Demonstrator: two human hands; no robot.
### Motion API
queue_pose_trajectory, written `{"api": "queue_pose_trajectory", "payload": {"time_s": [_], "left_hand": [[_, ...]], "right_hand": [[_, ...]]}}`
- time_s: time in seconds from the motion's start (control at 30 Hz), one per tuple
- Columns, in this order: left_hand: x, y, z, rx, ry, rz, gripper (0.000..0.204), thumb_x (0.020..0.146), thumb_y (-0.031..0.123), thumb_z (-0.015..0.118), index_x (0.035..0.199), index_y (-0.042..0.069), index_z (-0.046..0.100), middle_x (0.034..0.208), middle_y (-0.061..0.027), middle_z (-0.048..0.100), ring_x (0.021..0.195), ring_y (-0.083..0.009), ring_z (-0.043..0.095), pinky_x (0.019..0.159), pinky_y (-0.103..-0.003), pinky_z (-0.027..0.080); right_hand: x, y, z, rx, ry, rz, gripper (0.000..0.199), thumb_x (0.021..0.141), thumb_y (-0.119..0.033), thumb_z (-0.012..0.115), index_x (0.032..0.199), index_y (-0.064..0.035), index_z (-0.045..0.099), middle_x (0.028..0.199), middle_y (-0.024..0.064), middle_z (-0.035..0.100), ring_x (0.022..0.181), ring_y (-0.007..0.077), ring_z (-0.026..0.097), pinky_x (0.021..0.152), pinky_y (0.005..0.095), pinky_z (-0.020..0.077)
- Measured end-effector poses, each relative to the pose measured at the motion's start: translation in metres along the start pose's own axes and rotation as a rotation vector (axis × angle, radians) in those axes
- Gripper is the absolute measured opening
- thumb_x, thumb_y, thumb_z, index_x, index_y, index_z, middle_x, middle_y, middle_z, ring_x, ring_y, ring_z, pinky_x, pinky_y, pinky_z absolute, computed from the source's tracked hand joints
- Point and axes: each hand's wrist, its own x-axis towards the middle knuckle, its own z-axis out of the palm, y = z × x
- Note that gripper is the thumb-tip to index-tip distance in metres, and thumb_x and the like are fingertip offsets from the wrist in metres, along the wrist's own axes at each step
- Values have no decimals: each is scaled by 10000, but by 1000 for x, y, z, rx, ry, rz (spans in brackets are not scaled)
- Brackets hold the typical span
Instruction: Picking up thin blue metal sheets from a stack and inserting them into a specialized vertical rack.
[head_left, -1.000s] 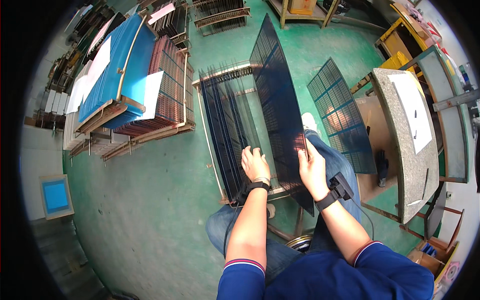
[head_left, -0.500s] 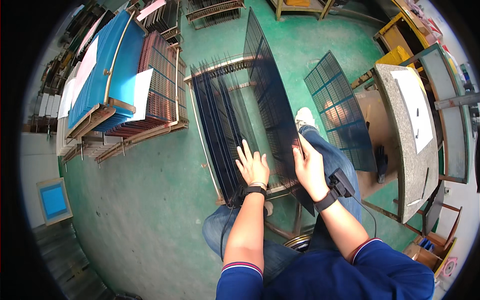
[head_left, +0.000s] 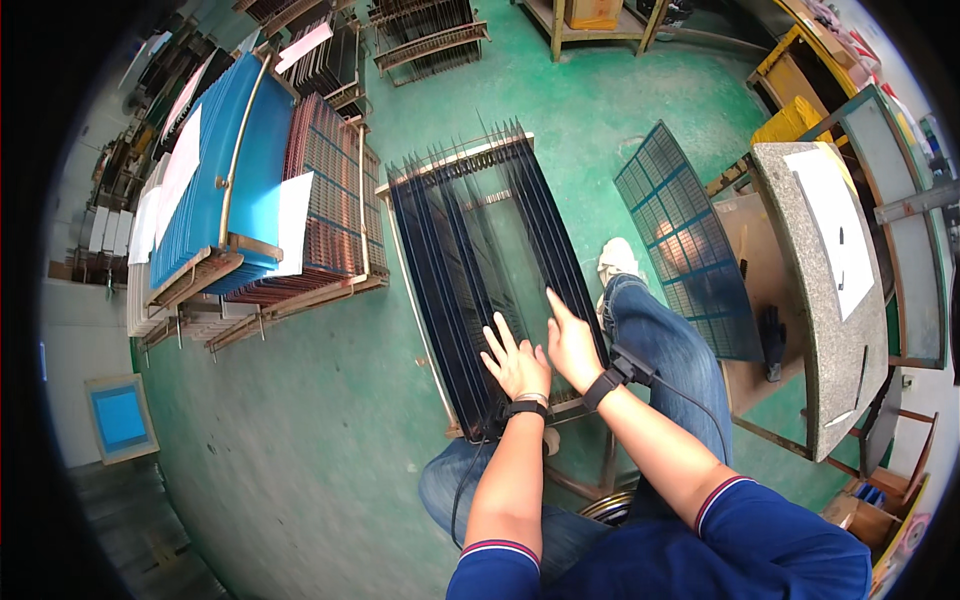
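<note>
Two hands (head_left: 522, 372) reach forward, side by side, over a rack (head_left: 568, 407).

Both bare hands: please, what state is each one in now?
Left hand: open, spread near thin, dark, rectangular panels.
Right hand: index finger extended; whether its grip holds anything cannot be told.

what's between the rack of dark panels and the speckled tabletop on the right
In the head view, mainly green floor, the person's right leg with its white shoe, and a gridded panel lie between them.
</note>
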Motion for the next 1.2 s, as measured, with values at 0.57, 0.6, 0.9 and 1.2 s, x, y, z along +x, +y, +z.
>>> {"api": "queue_pose_trajectory", "payload": {"time_s": [0.57, 0.6, 0.9, 1.2], "left_hand": [[-23, 9, -118, -528, 203, 202, 219, 787, 93, 600, 906, -91, 587, 860, -249, 612, 773, -382, 613, 688, -352, 495], [-26, 15, -152, -543, 155, 164, 164, 790, 75, 582, 722, -69, 543, 1044, -267, 596, 889, -412, 604, 794, -423, 496], [-152, -60, -318, -1357, -15, -81, 274, 858, 81, 553, 1077, -79, 582, 966, -65, 616, 843, -142, 574, 805, -282, 444], [-215, -51, -271, -1632, -49, -76, 276, 880, 202, 528, 973, -55, 562, 861, -98, 633, 745, -127, 601, 666, -233, 472]], "right_hand": [[-96, 37, -99, 7, -191, -37, 387, 845, -2, 504, 1228, -47, 527, 1005, 233, 618, 869, 336, 642, 750, 339, 506], [-97, 44, -98, 62, -171, -54, 387, 851, -8, 503, 1235, -52, 524, 1018, 225, 625, 871, 308, 650, 760, 330, 506], [-75, 9, -144, 752, -141, 155, 416, 923, -157, 548, 1292, 7, 450, 1143, 108, 590, 1046, 151, 573, 900, 270, 459], [-88, -7, -208, 1450, -358, 363, 380, 970, -327, 430, 1122, -6, 564, 1051, 116, 639, 902, 206, 632, 810, 324, 521]]}}
